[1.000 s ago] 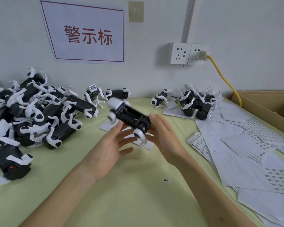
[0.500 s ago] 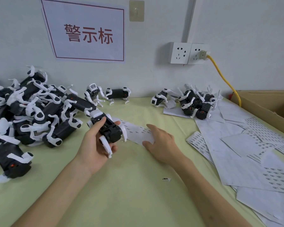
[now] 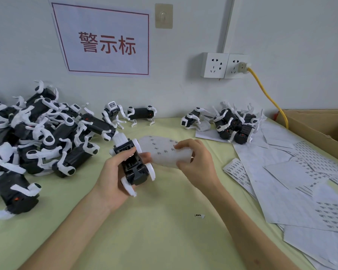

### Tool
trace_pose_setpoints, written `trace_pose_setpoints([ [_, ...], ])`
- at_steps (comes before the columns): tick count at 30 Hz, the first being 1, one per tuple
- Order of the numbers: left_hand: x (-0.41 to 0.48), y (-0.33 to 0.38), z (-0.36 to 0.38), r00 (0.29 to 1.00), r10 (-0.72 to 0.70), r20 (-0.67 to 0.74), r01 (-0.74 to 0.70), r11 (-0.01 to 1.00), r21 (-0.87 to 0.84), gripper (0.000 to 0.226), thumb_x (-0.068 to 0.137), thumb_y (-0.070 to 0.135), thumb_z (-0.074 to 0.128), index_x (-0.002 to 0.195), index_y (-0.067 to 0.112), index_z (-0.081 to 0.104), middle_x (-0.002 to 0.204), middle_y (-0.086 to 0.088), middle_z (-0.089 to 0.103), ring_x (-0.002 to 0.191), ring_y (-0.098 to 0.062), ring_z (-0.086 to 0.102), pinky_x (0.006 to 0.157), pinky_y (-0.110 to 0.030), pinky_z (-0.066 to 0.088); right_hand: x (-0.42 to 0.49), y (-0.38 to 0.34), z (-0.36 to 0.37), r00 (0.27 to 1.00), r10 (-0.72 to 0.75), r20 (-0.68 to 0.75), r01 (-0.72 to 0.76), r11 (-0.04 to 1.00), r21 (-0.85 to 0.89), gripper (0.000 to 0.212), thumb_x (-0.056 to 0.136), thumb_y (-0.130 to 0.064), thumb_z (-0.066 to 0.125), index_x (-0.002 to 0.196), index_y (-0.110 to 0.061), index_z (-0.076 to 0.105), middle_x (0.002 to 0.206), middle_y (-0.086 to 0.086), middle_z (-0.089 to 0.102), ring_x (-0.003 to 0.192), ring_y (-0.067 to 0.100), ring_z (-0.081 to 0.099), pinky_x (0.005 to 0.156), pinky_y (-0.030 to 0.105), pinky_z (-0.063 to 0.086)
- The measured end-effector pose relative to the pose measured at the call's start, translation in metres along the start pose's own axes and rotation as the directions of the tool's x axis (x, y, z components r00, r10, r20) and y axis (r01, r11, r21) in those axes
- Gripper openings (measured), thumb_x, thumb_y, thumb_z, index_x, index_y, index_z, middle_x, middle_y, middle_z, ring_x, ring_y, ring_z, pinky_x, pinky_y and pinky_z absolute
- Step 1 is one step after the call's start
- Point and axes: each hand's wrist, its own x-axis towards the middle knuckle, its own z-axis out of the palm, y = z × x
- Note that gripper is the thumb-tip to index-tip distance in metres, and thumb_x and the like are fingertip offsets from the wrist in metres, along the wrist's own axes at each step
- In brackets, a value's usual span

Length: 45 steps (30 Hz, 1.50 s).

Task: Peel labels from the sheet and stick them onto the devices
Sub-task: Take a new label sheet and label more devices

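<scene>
Left hand grips one black-and-white four-legged robot device, right hand pinches one curled white label sheet touching that device's right side, one loose label lies nearer the person, two standing devices behind it, an uncountable heap of devices to its left.

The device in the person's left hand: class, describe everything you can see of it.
The device is a robot-dog toy: black plastic box body, white plastic legs at its corners. It lies belly up, an open ribbed recess showing. The left hand has it in its grip above the green table, thumb across the body. The label sheet is beside it.
</scene>
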Motion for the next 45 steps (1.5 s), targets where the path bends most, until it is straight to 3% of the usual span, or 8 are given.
trace_pose_setpoints([
  [4,-0.003,-0.001,0.003,0.994,-0.061,0.095,0.063,0.998,-0.015,0.054,0.083,0.034,0.065,0.123,-0.003,0.067,0.135,-0.025,0.063,0.121,-0.039,0.065,0.099,-0.045,0.050,0.000,-0.005,-0.003,0.998,0.008,-0.057,0.003,0.983,0.185,0.047,0.076,0.009,0.067,0.099,-0.032,0.069,0.110,-0.011,0.068,0.101,0.012,0.064,0.077,0.028,0.053],
  [8,-0.012,0.000,0.012,0.971,-0.073,0.226,0.094,0.992,-0.085,0.047,0.088,0.034,0.060,0.127,0.008,0.066,0.144,-0.014,0.059,0.124,-0.036,0.061,0.060,-0.030,0.057,-0.001,-0.008,-0.007,0.999,0.028,0.028,-0.037,0.917,0.397,0.050,0.078,0.014,0.071,0.105,-0.028,0.074,0.104,-0.010,0.074,0.089,0.011,0.070,0.070,0.023,0.054],
  [11,-0.015,0.002,0.012,0.961,-0.026,0.274,0.060,0.991,-0.117,0.046,0.083,0.031,0.069,0.124,0.012,0.072,0.126,-0.006,0.069,0.106,-0.030,0.067,0.053,-0.022,0.051,0.000,-0.007,-0.009,0.994,0.011,0.104,-0.060,0.874,0.482,0.046,0.080,0.009,0.074,0.111,-0.025,0.075,0.112,-0.006,0.075,0.091,0.011,0.071,0.075,0.025,0.057],
  [16,-0.016,0.007,0.008,0.960,0.001,0.279,-0.008,1.000,0.024,0.055,0.069,0.045,0.085,0.117,0.020,0.078,0.088,-0.004,0.074,0.076,-0.020,0.070,0.062,-0.026,0.024,-0.002,-0.008,-0.003,0.993,-0.034,0.109,-0.020,0.889,0.458,0.017,0.091,-0.010,0.073,0.104,-0.020,0.079,0.107,-0.008,0.077,0.093,0.007,0.069,0.079,0.021,0.053],
  [20,-0.016,0.001,0.010,0.949,-0.017,0.314,0.001,0.999,0.051,0.050,0.073,0.034,0.081,0.118,0.014,0.077,0.106,-0.003,0.076,0.071,-0.024,0.072,0.048,-0.019,0.047,0.000,-0.007,-0.004,0.990,-0.031,0.140,-0.038,0.886,0.461,0.038,0.087,0.007,0.073,0.110,-0.023,0.074,0.103,0.001,0.073,0.091,0.016,0.069,0.078,0.031,0.058],
  [26,-0.013,-0.006,0.011,0.972,0.025,0.233,-0.057,0.990,0.131,0.042,0.080,0.034,0.069,0.120,0.025,0.076,0.134,-0.004,0.068,0.107,-0.027,0.068,0.108,-0.051,0.040,-0.001,-0.008,-0.004,0.976,-0.059,0.211,-0.008,0.952,0.305,0.053,0.078,0.016,0.068,0.116,-0.021,0.069,0.093,-0.002,0.067,0.081,0.014,0.062,0.078,0.038,0.055],
  [36,-0.014,-0.004,0.014,0.976,0.083,0.200,-0.118,0.978,0.170,0.038,0.084,0.033,0.061,0.119,0.027,0.076,0.133,0.000,0.069,0.097,-0.029,0.073,0.080,-0.034,0.059,-0.008,-0.011,0.000,0.963,-0.249,-0.101,0.255,0.966,0.051,0.027,0.089,-0.014,0.077,0.112,-0.027,0.071,0.103,-0.007,0.067,0.096,0.011,0.062,0.079,0.012,0.043],
  [45,-0.019,-0.008,0.017,0.969,0.086,0.232,-0.152,0.946,0.287,0.053,0.069,0.042,0.073,0.121,0.030,0.075,0.115,-0.001,0.073,0.095,-0.028,0.074,0.076,-0.028,0.058,-0.007,-0.008,0.003,0.957,-0.274,-0.096,0.273,0.962,-0.018,0.013,0.087,-0.020,0.080,0.097,-0.028,0.076,0.090,-0.013,0.066,0.086,0.010,0.063,0.076,0.007,0.039],
])
